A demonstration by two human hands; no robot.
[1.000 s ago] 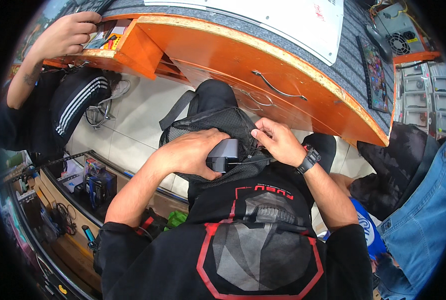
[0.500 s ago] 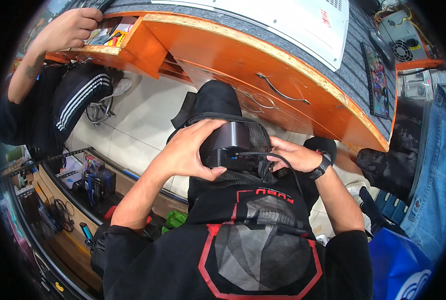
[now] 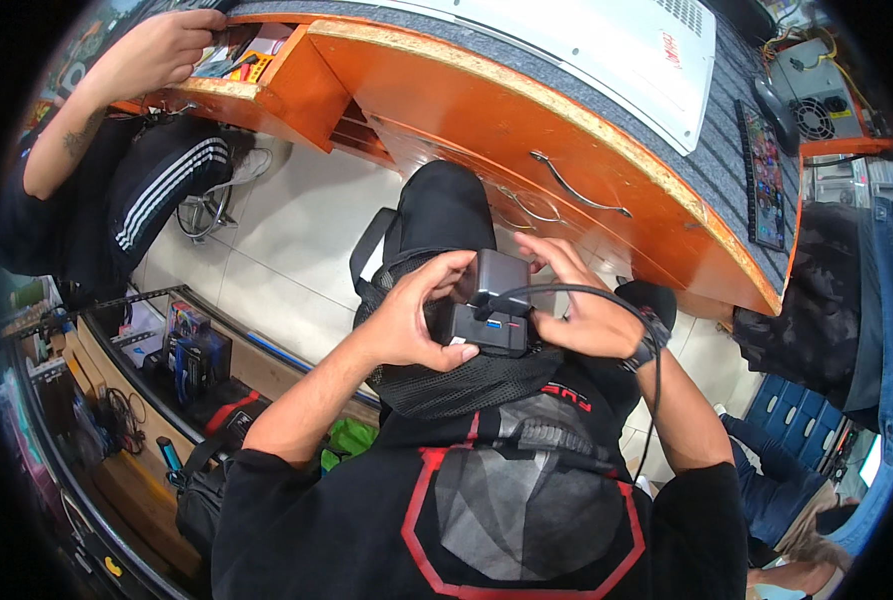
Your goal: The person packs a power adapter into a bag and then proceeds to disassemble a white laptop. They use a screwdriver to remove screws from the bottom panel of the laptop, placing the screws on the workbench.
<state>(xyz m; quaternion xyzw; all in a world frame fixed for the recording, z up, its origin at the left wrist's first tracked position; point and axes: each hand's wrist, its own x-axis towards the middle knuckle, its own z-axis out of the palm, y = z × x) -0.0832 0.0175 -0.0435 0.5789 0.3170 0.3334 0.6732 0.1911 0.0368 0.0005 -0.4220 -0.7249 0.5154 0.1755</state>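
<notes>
A black box-shaped device (image 3: 501, 275) with a blue USB port on its near face is held above my lap. My left hand (image 3: 413, 318) grips its left side, thumb at the near lower corner and fingers at the far side. Around the right side curve the thumb and fingers of my right hand (image 3: 594, 318), which wears a dark watch. A black cable (image 3: 576, 289) runs from the device over my right hand and down past the wrist. Beneath the device, a black mesh bag (image 3: 446, 385) lies on my lap.
Ahead stands an orange wooden desk (image 3: 446, 90) bearing a white laptop (image 3: 606, 50), a keyboard (image 3: 761, 175) and a mouse (image 3: 774, 115). At left, another person's hand (image 3: 161, 55) is over an open drawer (image 3: 236, 85). A glass case (image 3: 151, 400) holds boxed goods.
The device has come up out of the mesh bag, which now lies below it. My right hand has moved from the cable and bag edge to the device's right side.
</notes>
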